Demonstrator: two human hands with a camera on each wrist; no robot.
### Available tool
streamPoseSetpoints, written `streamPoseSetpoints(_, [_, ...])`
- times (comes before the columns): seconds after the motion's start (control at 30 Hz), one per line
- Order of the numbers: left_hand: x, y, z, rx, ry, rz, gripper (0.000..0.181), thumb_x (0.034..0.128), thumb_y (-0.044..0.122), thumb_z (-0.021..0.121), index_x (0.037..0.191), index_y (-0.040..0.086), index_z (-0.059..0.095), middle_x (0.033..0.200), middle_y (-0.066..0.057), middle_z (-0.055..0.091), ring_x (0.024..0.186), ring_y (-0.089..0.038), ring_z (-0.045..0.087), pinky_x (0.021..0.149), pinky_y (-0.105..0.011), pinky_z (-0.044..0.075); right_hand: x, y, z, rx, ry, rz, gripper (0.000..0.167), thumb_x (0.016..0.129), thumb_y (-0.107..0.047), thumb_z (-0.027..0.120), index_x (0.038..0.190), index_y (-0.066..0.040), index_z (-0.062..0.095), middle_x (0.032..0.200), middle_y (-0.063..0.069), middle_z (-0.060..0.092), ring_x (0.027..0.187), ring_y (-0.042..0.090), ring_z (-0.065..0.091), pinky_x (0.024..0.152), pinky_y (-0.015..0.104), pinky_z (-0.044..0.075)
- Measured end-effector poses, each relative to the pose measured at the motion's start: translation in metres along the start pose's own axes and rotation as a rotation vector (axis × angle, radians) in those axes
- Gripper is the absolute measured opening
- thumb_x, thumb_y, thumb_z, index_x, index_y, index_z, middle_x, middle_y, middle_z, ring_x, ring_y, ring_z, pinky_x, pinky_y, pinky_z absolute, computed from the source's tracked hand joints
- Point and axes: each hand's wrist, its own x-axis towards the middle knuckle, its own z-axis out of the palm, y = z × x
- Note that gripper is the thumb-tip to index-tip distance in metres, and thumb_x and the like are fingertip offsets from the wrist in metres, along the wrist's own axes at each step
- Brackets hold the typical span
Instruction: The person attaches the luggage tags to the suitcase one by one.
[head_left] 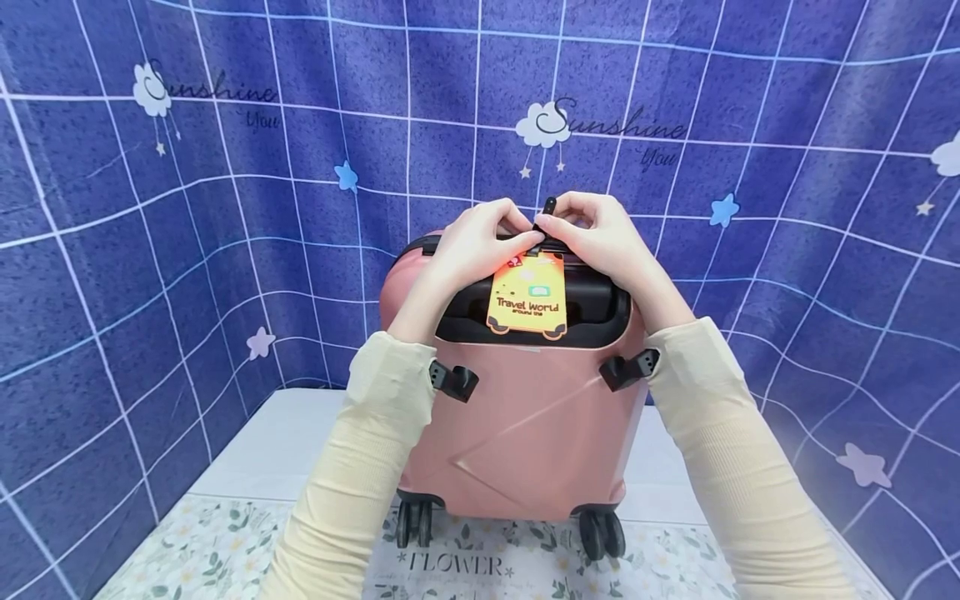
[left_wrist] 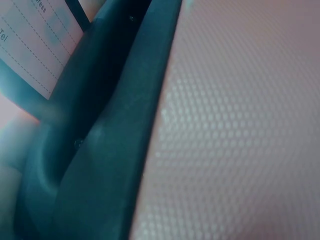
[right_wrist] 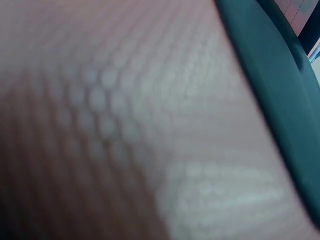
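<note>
A pink hard-shell suitcase (head_left: 525,433) stands upright, its black top handle (head_left: 588,296) toward me. Hanging against that handle is a yellow luggage tag (head_left: 527,296) printed "Travel World". My left hand (head_left: 476,246) pinches the tag's black strap (head_left: 551,205) low, just above the tag. From the other side, my right hand (head_left: 603,237) pinches the same strap higher up, its tip poking above the fingers. Whether the strap is buckled, the fingers hide. In the left wrist view the tag's lined back (left_wrist: 42,47) shows beside the black handle recess (left_wrist: 115,130).
Black wheels (head_left: 600,535) under the suitcase rest on a floral mat (head_left: 195,546), with a white surface (head_left: 277,442) behind. A blue gridded curtain (head_left: 420,100) surrounds the back and sides. Black wrist-camera mounts (head_left: 456,382) sit at both cuffs, close to the shell.
</note>
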Motion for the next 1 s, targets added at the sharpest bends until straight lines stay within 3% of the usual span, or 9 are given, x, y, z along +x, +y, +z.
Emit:
streamPoseSetpoints(0.37, [0.000, 0.000, -0.001, 0.000, 0.037, 0.016, 0.025, 0.0877, 0.040, 0.063, 0.099, 0.017, 0.064, 0.101, 0.002, 0.069, 0.095, -0.011, 0.062, 0.088, -0.036, 0.045, 0.006, 0.001, 0.003, -0.093, 0.038, -0.029, 0.020, 0.091, -0.026, 0.060, 0.085, -0.007, 0.060, 0.070, 0.002, 0.057, 0.062, 0.011, 0.049, 0.057, 0.023, 0.036])
streamPoseSetpoints(0.47, [-0.002, -0.001, 0.001, -0.001, 0.070, 0.057, 0.024, 0.0881, 0.035, 0.064, 0.098, 0.014, 0.064, 0.100, -0.001, 0.069, 0.094, -0.012, 0.062, 0.088, -0.032, 0.047, 0.006, 0.000, 0.005, -0.105, 0.047, -0.036, 0.021, 0.092, -0.025, 0.060, 0.083, -0.006, 0.059, 0.072, 0.004, 0.057, 0.062, 0.012, 0.047, 0.058, 0.025, 0.035])
streamPoseSetpoints(0.57, [-0.007, 0.000, 0.002, -0.001, 0.147, 0.120, 0.021, 0.0885, 0.028, 0.065, 0.098, 0.010, 0.066, 0.100, -0.004, 0.068, 0.096, -0.015, 0.062, 0.088, -0.027, 0.048, 0.007, -0.001, 0.007, -0.093, 0.052, -0.039, 0.020, 0.092, -0.024, 0.059, 0.084, -0.006, 0.059, 0.081, 0.006, 0.060, 0.069, 0.013, 0.048, 0.063, 0.025, 0.035])
streamPoseSetpoints(0.77, [-0.030, 0.000, 0.000, -0.057, 0.329, 0.255, 0.016, 0.0914, 0.019, 0.060, 0.098, 0.007, 0.069, 0.098, -0.005, 0.069, 0.099, -0.016, 0.062, 0.092, -0.025, 0.047, 0.009, -0.004, 0.008, -0.094, 0.053, -0.038, 0.019, 0.093, -0.024, 0.058, 0.085, -0.006, 0.058, 0.084, 0.007, 0.061, 0.076, 0.015, 0.049, 0.070, 0.026, 0.035])
streamPoseSetpoints(1.0, [-0.066, 0.000, 0.005, -0.110, 0.392, 0.395, 0.018, 0.0915, 0.011, 0.058, 0.106, 0.004, 0.068, 0.102, -0.007, 0.070, 0.101, -0.015, 0.063, 0.093, -0.025, 0.047, 0.004, -0.001, 0.004, -0.115, 0.042, -0.011, 0.021, 0.093, -0.025, 0.057, 0.085, -0.006, 0.056, 0.079, 0.008, 0.060, 0.073, 0.016, 0.048, 0.069, 0.028, 0.034])
